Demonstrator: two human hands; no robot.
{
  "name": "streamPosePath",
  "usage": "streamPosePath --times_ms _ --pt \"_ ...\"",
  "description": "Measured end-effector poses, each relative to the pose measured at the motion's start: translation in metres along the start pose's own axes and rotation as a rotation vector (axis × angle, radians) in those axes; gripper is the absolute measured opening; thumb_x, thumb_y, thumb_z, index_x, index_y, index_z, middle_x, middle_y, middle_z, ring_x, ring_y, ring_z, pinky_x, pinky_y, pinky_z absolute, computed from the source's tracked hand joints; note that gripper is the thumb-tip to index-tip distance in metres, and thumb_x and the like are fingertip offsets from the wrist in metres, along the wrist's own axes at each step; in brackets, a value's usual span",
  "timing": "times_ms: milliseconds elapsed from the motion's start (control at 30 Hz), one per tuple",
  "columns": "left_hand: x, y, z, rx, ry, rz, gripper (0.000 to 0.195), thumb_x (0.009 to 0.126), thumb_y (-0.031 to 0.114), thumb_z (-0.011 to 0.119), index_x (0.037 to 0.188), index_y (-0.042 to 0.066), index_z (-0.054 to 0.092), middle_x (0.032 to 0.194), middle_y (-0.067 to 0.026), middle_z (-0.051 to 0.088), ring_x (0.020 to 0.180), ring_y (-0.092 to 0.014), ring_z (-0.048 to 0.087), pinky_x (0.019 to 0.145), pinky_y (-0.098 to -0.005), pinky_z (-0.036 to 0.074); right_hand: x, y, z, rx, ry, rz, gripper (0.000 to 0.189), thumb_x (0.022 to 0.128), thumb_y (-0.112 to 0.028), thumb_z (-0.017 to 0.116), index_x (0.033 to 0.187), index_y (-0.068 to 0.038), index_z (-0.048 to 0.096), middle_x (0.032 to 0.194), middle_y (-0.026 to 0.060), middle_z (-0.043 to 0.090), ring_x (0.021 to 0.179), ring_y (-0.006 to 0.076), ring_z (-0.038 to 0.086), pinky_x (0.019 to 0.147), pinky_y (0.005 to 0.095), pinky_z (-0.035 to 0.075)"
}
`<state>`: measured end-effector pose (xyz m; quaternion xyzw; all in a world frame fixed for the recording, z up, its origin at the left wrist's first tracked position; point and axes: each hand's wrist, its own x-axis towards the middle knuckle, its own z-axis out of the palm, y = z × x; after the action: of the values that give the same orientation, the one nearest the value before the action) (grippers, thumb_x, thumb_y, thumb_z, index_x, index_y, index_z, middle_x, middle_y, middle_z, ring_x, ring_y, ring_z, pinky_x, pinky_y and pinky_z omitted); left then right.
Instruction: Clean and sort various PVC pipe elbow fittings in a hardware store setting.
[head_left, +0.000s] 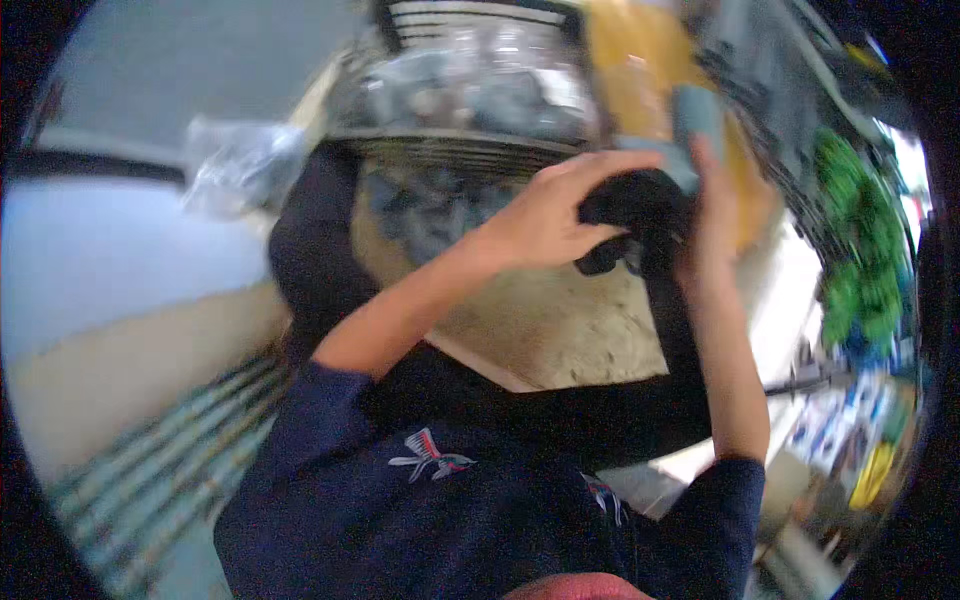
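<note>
My left hand (551, 210) is curved beside a black object (637, 206), thumb and fingers on either side of it; whether it grips is unclear. Against the right side of a grey-blue angular part (697, 124) lies my right hand (709, 217), blurred by motion, its fingers along the part. The fingertips of my left hand reach the lower edge of that part. Where the black object ends and my dark trouser leg begins cannot be told. Beyond the hands is a crate (465, 142) with clear-wrapped grey pieces (480, 90).
More grey pieces (435, 210) lie low between my legs. A yellow-orange surface (637, 67) stands beyond my hands. Clear plastic bags (240, 165) are at the left, near a pale blue surface (135, 255). Green items (859, 240) and a yellow object (874, 476) are at the right.
</note>
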<state>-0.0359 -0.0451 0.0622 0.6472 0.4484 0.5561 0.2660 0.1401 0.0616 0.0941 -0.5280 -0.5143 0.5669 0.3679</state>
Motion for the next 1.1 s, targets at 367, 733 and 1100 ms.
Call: streamPosePath --times_ms 367,733,1100 --pt "0.006 0.007 -0.03 -0.258 0.362 0.092 0.062 0.085 0.013 0.074 0.145 0.01 0.054 0.143 -0.0218 0.053 0.13 -0.032 0.059 0.11 -0.0429 0.046 -0.028 0.013 0.007 0.367 -0.327 0.121 0.066 0.101 -0.044 0.059 0.156 -0.014 0.039 0.15 0.0137 0.05 0.136 0.0318 0.053 0.117 0.049 0.042" --pt "-0.029 0.016 -0.14 -0.192 0.517 -0.4 0.033 0.101 0.027 0.066 0.123 0.003 0.07 0.121 -0.0068 0.071 0.115 -0.016 0.063 0.099 -0.0313 0.051 -0.057 0.007 0.179 0.624 -0.561 -0.154 0.068 0.104 -0.041 0.055 0.159 -0.004 0.036 0.155 0.0138 0.047 0.14 0.0291 0.048 0.118 0.0453 0.036" --pt "-0.108 0.025 -0.092 0.641 0.15 -0.368 0.034 0.091 0.018 0.068 0.123 0.01 0.075 0.162 -0.0241 0.037 0.15 -0.038 0.038 0.122 -0.0464 0.029 -0.05 0.187 0.268 1.759 -0.997 0.421 0.059 0.105 -0.055 0.039 0.14 -0.01 0.056 0.128 0.0096 0.067 0.116 0.0265 0.064 0.099 0.0426 0.053"
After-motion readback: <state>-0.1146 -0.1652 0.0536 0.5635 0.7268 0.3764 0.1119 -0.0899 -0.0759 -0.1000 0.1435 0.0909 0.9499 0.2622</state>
